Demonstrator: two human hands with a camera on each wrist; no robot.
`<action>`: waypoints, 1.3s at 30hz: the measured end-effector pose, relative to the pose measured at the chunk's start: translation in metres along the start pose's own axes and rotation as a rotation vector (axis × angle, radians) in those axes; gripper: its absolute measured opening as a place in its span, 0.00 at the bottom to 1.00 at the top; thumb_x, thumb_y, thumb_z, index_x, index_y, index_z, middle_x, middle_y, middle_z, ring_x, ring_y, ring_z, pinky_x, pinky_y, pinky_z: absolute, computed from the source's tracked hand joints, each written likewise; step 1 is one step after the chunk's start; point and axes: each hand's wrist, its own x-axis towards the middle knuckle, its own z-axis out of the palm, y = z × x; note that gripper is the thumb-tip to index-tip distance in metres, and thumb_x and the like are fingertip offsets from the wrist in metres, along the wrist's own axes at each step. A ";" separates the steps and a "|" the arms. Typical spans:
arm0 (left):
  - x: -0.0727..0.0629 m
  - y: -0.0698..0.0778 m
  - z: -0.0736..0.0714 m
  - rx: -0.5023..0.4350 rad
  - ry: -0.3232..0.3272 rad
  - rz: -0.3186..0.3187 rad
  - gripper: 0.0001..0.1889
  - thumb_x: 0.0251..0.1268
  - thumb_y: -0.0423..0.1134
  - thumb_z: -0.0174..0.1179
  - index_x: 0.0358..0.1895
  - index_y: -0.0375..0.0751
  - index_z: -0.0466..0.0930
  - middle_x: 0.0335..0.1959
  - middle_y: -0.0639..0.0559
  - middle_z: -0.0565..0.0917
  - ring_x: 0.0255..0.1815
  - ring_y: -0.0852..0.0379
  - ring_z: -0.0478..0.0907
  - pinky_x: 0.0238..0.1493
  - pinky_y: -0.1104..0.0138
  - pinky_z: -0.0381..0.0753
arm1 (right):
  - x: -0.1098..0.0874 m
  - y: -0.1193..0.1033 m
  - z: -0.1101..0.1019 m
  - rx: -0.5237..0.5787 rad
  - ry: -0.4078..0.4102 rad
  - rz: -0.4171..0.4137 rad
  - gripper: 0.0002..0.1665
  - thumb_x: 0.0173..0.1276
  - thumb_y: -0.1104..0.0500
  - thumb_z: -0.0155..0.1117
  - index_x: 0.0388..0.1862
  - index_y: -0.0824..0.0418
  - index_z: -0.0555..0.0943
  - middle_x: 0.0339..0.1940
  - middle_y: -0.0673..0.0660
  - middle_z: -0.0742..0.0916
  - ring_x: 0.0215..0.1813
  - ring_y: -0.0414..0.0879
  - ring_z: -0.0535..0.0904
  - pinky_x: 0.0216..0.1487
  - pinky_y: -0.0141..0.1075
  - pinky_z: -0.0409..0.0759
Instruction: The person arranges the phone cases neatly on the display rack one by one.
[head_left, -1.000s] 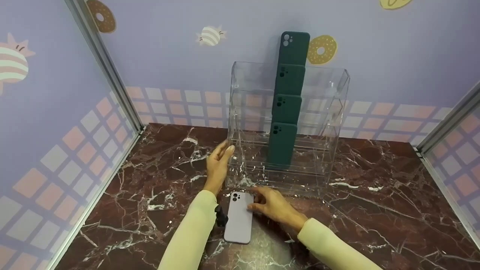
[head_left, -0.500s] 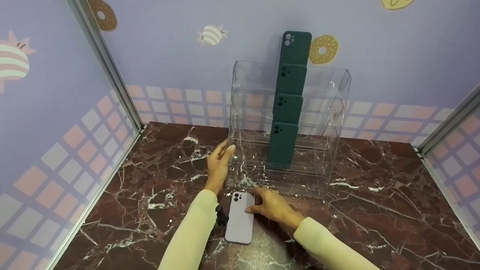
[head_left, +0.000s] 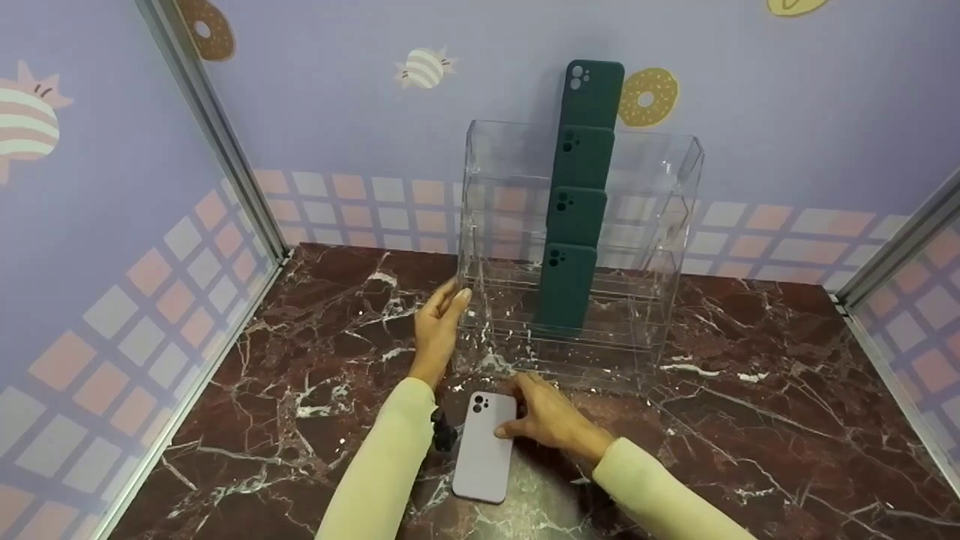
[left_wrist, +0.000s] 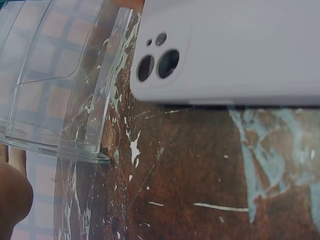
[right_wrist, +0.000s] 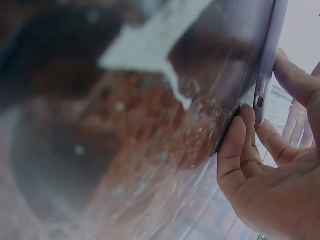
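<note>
My right hand (head_left: pixel 551 416) pinches a pale lilac phone case (head_left: pixel 484 450) by its upper right edge, thumb on its outer face and fingers beneath. In the right wrist view, the fingertips (right_wrist: pixel 235 132) touch the underside of the phone case (right_wrist: pixel 270 65). Two large camera holes show on the phone case (left_wrist: pixel 225 50) in the left wrist view. My left hand (head_left: pixel 436 330) holds the left side of a clear tiered rack (head_left: pixel 510 360), thumb at the front edge; part of its fingers is hidden. Several dark green phone cases (head_left: pixel 566 289) stand one above another in the rack.
The rack stands on a dark red marbled table (head_left: pixel 345 420) before a patterned wall (head_left: pixel 360 127). Metal corner strips (head_left: pixel 217 135) border the left and right panels. A small black device (head_left: pixel 444 433) sits at the left wrist, close beside the lilac case.
The lilac phone case has shifted slightly toward me and to the right, with the right hand still pinching it. The left hand stays at the rack's side.
</note>
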 end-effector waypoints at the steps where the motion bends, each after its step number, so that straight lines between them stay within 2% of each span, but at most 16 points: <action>1: 0.000 0.001 0.000 -0.001 0.001 0.001 0.24 0.78 0.38 0.65 0.72 0.34 0.78 0.66 0.40 0.84 0.67 0.47 0.81 0.70 0.57 0.77 | -0.001 0.000 0.000 0.009 -0.001 -0.002 0.32 0.55 0.52 0.88 0.49 0.63 0.78 0.42 0.53 0.82 0.42 0.48 0.79 0.47 0.50 0.84; 6: 0.000 0.001 0.000 0.000 0.010 0.005 0.25 0.77 0.38 0.65 0.72 0.33 0.78 0.66 0.40 0.84 0.66 0.47 0.81 0.69 0.57 0.78 | -0.008 0.000 -0.003 0.138 -0.033 0.030 0.32 0.57 0.56 0.87 0.51 0.63 0.76 0.38 0.52 0.85 0.39 0.46 0.81 0.43 0.44 0.85; 13: -0.001 -0.002 -0.002 0.015 0.019 0.005 0.25 0.76 0.38 0.66 0.72 0.33 0.78 0.66 0.39 0.83 0.66 0.46 0.81 0.69 0.57 0.78 | -0.016 0.005 -0.009 0.409 -0.034 0.045 0.32 0.60 0.64 0.83 0.58 0.68 0.75 0.36 0.55 0.85 0.33 0.45 0.82 0.32 0.34 0.84; 16: -0.001 -0.002 -0.002 0.018 0.025 0.008 0.25 0.76 0.37 0.66 0.71 0.33 0.79 0.65 0.40 0.84 0.65 0.47 0.82 0.68 0.58 0.79 | -0.019 0.008 -0.013 0.530 -0.024 0.021 0.31 0.62 0.70 0.79 0.60 0.71 0.74 0.38 0.60 0.87 0.36 0.48 0.85 0.35 0.35 0.87; 18: 0.000 -0.002 -0.001 0.019 0.028 0.009 0.24 0.76 0.37 0.66 0.71 0.33 0.79 0.64 0.40 0.85 0.64 0.48 0.82 0.67 0.59 0.79 | -0.020 0.008 -0.019 0.581 -0.016 0.010 0.30 0.64 0.72 0.77 0.61 0.72 0.74 0.39 0.62 0.88 0.37 0.49 0.86 0.37 0.39 0.89; 23: 0.001 -0.001 0.001 0.023 0.023 0.012 0.24 0.76 0.38 0.66 0.71 0.33 0.79 0.63 0.39 0.85 0.64 0.47 0.83 0.68 0.57 0.79 | -0.020 0.004 -0.047 0.584 0.080 -0.014 0.24 0.68 0.72 0.72 0.62 0.70 0.77 0.40 0.64 0.89 0.39 0.52 0.88 0.41 0.47 0.91; 30: 0.000 0.001 0.000 0.032 0.012 -0.002 0.25 0.78 0.38 0.65 0.72 0.34 0.78 0.64 0.37 0.84 0.65 0.45 0.82 0.70 0.53 0.77 | -0.013 0.003 -0.091 0.582 0.294 -0.049 0.20 0.71 0.75 0.68 0.60 0.72 0.78 0.41 0.66 0.89 0.38 0.50 0.88 0.41 0.47 0.91; 34: 0.000 0.001 0.000 0.031 0.004 0.000 0.24 0.78 0.38 0.65 0.72 0.34 0.78 0.63 0.35 0.84 0.63 0.45 0.83 0.68 0.55 0.79 | -0.008 0.005 -0.108 0.541 0.387 -0.092 0.19 0.70 0.77 0.67 0.58 0.73 0.79 0.42 0.67 0.89 0.38 0.47 0.89 0.39 0.42 0.91; 39: 0.000 0.001 0.000 0.037 0.009 -0.009 0.24 0.78 0.38 0.65 0.72 0.34 0.78 0.64 0.34 0.83 0.62 0.47 0.84 0.67 0.57 0.80 | -0.003 0.009 -0.124 0.518 0.449 -0.137 0.18 0.71 0.77 0.67 0.58 0.73 0.80 0.43 0.67 0.89 0.39 0.48 0.87 0.40 0.35 0.88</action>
